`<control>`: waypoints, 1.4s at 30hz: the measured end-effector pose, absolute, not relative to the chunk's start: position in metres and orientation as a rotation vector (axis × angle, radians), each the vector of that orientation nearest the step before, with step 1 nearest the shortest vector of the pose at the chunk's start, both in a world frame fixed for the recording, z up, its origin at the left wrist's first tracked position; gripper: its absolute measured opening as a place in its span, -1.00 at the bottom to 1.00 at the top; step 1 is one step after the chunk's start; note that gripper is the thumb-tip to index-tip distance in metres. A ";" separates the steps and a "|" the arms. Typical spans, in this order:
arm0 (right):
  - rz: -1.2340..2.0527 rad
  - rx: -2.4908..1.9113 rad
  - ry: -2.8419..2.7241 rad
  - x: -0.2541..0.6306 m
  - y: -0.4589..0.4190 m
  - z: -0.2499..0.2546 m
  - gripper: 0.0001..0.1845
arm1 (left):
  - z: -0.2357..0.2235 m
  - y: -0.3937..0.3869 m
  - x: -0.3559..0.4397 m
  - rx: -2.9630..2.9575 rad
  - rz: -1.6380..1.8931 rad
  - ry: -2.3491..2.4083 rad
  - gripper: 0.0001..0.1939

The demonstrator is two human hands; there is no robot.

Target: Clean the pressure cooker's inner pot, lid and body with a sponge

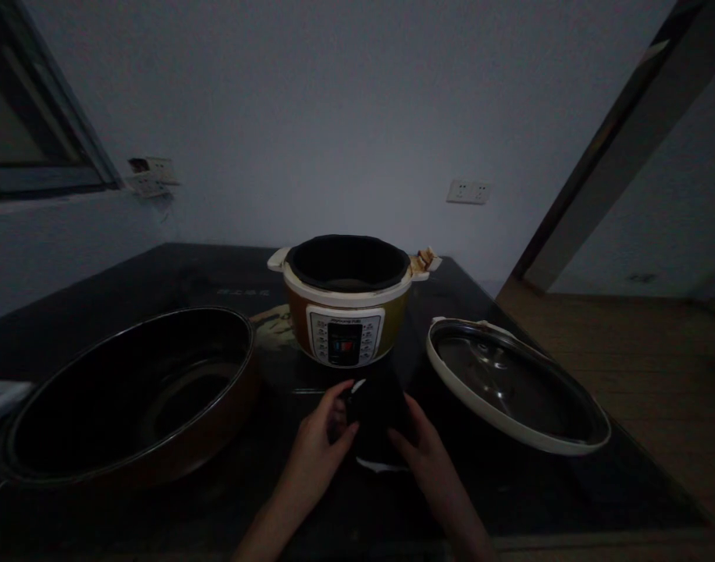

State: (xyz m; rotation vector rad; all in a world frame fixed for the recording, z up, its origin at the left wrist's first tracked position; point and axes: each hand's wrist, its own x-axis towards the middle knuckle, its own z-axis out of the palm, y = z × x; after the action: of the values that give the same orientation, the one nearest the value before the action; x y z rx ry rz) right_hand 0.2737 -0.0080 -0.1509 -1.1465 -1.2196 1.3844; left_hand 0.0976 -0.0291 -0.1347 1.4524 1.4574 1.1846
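Observation:
My left hand [325,431] and my right hand [423,446] grip a dark, flat piece with pale edges [376,421] from its two sides. Its kind is hard to make out in the dim light; the wavy white lower edge looks like cloth. Just beyond it stands an electric cooker [346,312] with a white rim, a lit panel and a dark open inner pot. To the right lies a round lid [510,382] with a white rim. A wide, deep pan [140,390], dark inside and brown outside, sits to the left of my left hand.
Everything rests on a glossy black countertop [311,484]. The cooker's right handle [426,263] has something brown on it. Wall sockets [468,192] are behind, and more sockets [152,176] hang at the left by a window. Wooden floor [644,351] shows beyond the right edge.

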 end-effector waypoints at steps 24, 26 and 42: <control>0.229 -1.638 -2.059 0.334 -0.054 -0.184 -0.56 | -0.160 -0.028 0.153 2.376 0.626 1.413 -0.67; 0.235 -1.678 -2.079 0.348 -0.052 -0.182 -0.54 | -0.159 -0.031 0.160 2.400 0.604 1.380 -0.66; 0.048 -1.735 -1.909 0.433 -0.055 -0.190 -0.63 | -0.153 -0.044 0.219 2.571 0.388 1.029 -0.47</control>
State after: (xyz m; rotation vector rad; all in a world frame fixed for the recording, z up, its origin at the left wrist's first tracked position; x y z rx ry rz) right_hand 0.4329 -0.0553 -0.1900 -1.7353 -1.9094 0.0479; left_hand 0.2194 -0.0436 -0.1528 2.5713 1.0289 0.3878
